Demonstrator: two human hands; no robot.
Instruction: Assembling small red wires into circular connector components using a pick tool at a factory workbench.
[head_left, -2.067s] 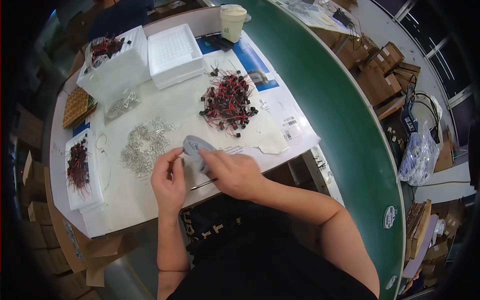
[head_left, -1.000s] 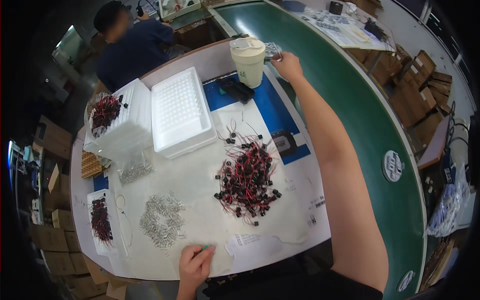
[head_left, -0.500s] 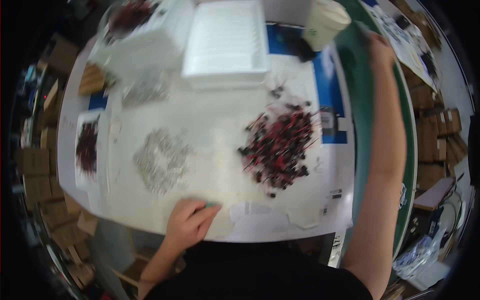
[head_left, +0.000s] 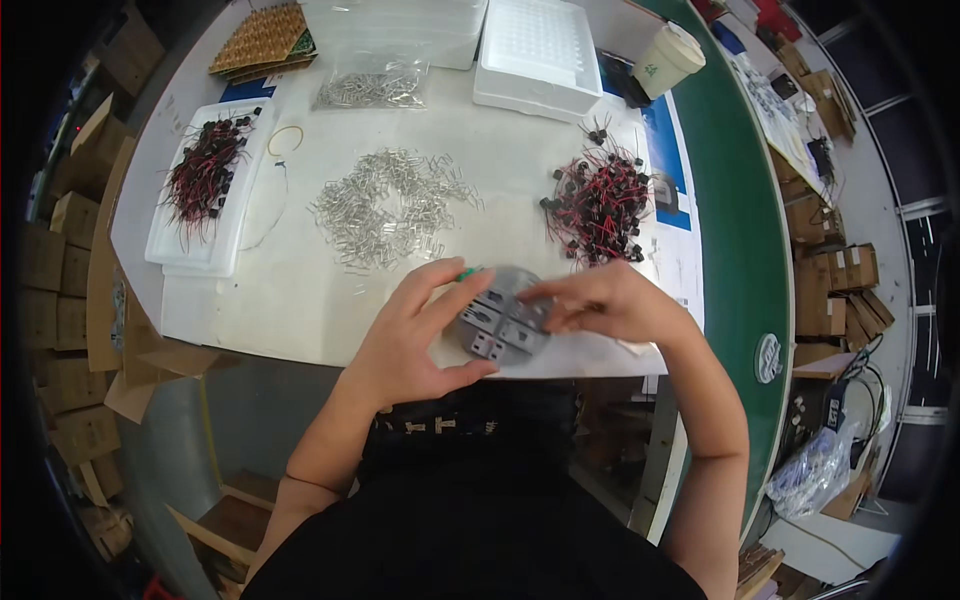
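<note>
- The round grey plastic disc (head_left: 503,328), its face divided into small compartments, lies between the two hands, above the near edge of the bench (head_left: 290,320). Twelve o'clock is taken as away from the person.
- The left hand (head_left: 400,345) is at nine o'clock of the disc and grips its rim: the fingers are near ten o'clock, the thumb near seven.
- A small green piece (head_left: 466,273) is seen at the left fingertips, at about eleven o'clock of the disc.
- The right hand (head_left: 620,300) comes from three o'clock, fingers half bent, their tips over the disc's right part. The blur does not let me say whether they pinch something or touch.
- From the right hand, the disc lies toward nine o'clock. Being round, it shows no long axis; both hands are equally near.
- From the disc, the loose pile of thin silver metal pieces (head_left: 345,220) lies at ten o'clock; the heap of black round parts with red wires (head_left: 600,205) lies at one o'clock.
</note>
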